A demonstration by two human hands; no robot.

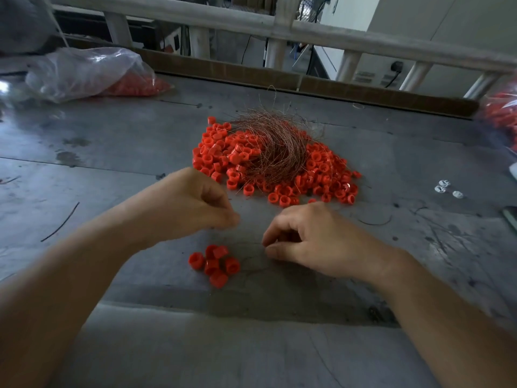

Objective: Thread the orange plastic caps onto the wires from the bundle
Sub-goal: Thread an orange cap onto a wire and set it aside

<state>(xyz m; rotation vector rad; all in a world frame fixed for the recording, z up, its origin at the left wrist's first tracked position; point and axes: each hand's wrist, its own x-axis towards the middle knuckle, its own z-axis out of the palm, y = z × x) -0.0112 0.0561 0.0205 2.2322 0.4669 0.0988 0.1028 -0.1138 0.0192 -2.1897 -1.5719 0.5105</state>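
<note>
Left hand (193, 203): fingertips pinched together, their contents too fine to tell. Right hand (313, 239): fingers curled, pinching a single wire (253, 243) that runs sideways toward the left hand. About seven orange caps (215, 264) cluster just below the gap, nearer the left hand. One wire bundle (274, 152) lies on the uncountable cap heap (321, 175), beyond both hands.

Left hand (193, 208) fingertips pinched; right hand (313, 242) curled; held item unclear. Small orange plastic caps (215, 266) clustered just below, between them. Tangled copper wire bundle (274, 152) on cap heap (212, 161), beyond both hands.
</note>
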